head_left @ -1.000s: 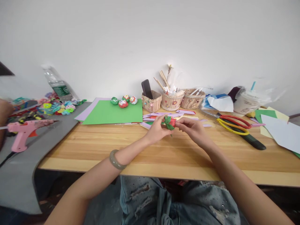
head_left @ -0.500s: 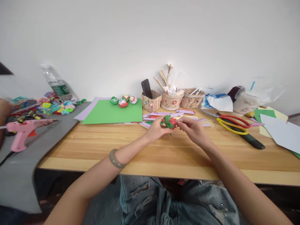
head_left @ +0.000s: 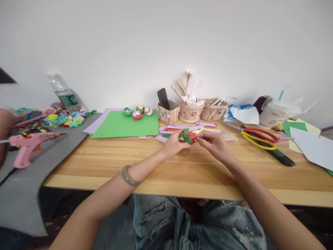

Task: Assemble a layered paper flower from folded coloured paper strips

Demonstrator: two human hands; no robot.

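Observation:
Between my hands, just above the table, is a folded paper flower [head_left: 191,136] with red petals and green pointed leaves. My left hand [head_left: 173,143] is closed on its green side. The fingertips of my right hand [head_left: 212,140] pinch the red side at the right. Behind the flower lie several purple, red and yellow paper strips [head_left: 179,128]. Farther back, several small paper flowers [head_left: 136,115] in green, red and white rest on a green paper sheet [head_left: 122,126].
Three woven baskets [head_left: 191,111] stand against the wall, holding a phone, sticks and pens. Scissors [head_left: 260,137] and a black-handled tool [head_left: 282,157] lie right, near a plastic cup [head_left: 273,113] and paper sheets. Left are a pink glue gun [head_left: 24,147], a bottle [head_left: 65,95] and another person's arm [head_left: 5,126].
Almost nothing differs. Both hands keep their hold on the paper flower, and the whole view has shifted very slightly.

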